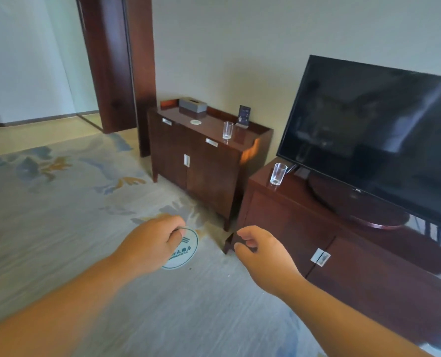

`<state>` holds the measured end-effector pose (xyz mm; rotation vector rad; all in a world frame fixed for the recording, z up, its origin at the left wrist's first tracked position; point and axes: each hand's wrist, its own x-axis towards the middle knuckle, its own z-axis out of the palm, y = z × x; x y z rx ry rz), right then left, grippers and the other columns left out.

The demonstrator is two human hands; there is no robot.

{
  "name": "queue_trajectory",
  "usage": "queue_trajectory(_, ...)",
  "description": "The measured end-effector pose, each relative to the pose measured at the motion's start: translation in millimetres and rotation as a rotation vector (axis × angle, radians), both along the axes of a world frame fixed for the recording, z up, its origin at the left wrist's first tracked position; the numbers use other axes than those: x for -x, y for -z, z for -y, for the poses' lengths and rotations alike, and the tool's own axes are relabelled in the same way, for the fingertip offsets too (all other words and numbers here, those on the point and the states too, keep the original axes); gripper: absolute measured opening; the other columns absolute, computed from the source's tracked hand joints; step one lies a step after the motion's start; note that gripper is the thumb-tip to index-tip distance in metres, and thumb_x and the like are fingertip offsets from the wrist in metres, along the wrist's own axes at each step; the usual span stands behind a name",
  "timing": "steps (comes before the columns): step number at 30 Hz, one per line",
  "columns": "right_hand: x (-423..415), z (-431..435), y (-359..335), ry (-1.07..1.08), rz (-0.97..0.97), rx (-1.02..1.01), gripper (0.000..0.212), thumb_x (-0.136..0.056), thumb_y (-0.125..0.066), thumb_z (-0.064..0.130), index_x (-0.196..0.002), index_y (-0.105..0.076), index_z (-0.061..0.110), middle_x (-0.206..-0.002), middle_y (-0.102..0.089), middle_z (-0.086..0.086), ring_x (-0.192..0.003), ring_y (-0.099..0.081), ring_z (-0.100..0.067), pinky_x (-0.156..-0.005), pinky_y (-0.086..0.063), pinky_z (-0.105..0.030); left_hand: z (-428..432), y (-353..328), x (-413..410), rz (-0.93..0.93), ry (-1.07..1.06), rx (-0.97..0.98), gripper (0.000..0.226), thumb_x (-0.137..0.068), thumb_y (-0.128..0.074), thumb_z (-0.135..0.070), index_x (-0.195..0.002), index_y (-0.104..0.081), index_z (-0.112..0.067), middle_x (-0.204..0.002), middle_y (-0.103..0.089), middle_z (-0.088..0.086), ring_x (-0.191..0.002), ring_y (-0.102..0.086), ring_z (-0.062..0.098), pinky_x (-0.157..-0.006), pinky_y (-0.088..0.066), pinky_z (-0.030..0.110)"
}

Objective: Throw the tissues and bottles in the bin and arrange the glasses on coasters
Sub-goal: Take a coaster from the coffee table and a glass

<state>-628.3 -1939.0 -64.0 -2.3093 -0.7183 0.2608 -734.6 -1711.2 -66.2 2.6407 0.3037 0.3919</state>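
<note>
My left hand (149, 243) is pinching the coaster (187, 251); my right hand (260, 253) is hanging loose, empty I think. I am aiming to lay the coaster flat by the glass (278, 173) on the counter (295, 194).

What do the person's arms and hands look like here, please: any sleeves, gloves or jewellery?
Both are bare: the left hand and right hand show no gloves or rings, and no sleeve, watch or bracelet appears before the frame edge.
</note>
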Motion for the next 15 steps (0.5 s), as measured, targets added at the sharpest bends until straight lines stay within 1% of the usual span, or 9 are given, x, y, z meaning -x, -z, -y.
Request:
queue_trajectory(3, -39.9, 17.8, 0.6, 0.007, -0.004, -0.034, 0.036, -0.089, -0.052, 0.043, -0.124, -0.053, 0.035, -0.121, -0.056, 0.018, -0.103, -0.051, 0.002, -0.073, -0.036, -0.012, 20.5, -3.7, -40.0, -0.011, 0.017, -0.001, 0.014, -0.097, -0.045, -0.028, -0.089, -0.056, -0.024, -0.079, -0.063, -0.005, -0.072, -0.057, 0.012, -0.061, -0.046, 0.035)
queue_trajectory(7, -100.8, 42.3, 5.0, 0.012, 0.0, -0.076, 0.036, -0.089, -0.052, 0.044, -0.124, -0.052, 0.035, -0.12, -0.055, 0.019, -0.104, -0.05, 0.003, -0.073, -0.036, -0.011, 48.3, -9.4, -103.5, -0.009, 0.039, -0.032, 0.014, -0.097, -0.046, -0.027, -0.086, -0.053, -0.026, -0.076, -0.06, -0.008, -0.071, -0.055, 0.011, -0.058, -0.042, 0.03)
queue_trajectory(11, -159.2, 63.9, 13.5, 0.033, -0.026, -0.085, 0.035, -0.089, -0.053, 0.043, -0.124, -0.052, 0.036, -0.122, -0.055, 0.018, -0.107, -0.05, 0.003, -0.078, -0.038, -0.014, 71.7, -9.7, -158.3, -0.027, 0.058, -0.041, 0.014, -0.097, -0.044, -0.028, -0.086, -0.053, -0.026, -0.078, -0.061, -0.007, -0.072, -0.056, 0.01, -0.059, -0.043, 0.029)
queue_trajectory(15, -209.9, 71.6, 26.2, 0.062, -0.054, -0.085, 0.034, -0.089, -0.053, 0.042, -0.123, -0.052, 0.036, -0.121, -0.056, 0.018, -0.106, -0.051, 0.003, -0.081, -0.039, -0.017, 80.0, -2.5, -205.8, -0.071, 0.087, -0.057, 0.015, -0.098, -0.042, -0.029, -0.086, -0.05, -0.027, -0.082, -0.061, -0.006, -0.074, -0.056, 0.011, -0.064, -0.046, 0.033)
